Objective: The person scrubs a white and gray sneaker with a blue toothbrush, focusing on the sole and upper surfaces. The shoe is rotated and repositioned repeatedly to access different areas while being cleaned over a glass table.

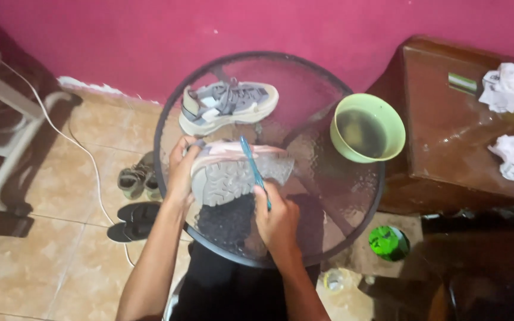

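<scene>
My left hand (179, 172) grips the shoe (239, 172), sole up, on the glass desk (322, 202); my right hand (278, 220) holds a toothbrush (252, 169) against it.

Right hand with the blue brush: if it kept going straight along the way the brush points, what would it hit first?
The right hand aims the blue brush up and away across the tipped shoe. Past that shoe, the second shoe lies first in line, though depth is hard to judge.
</scene>
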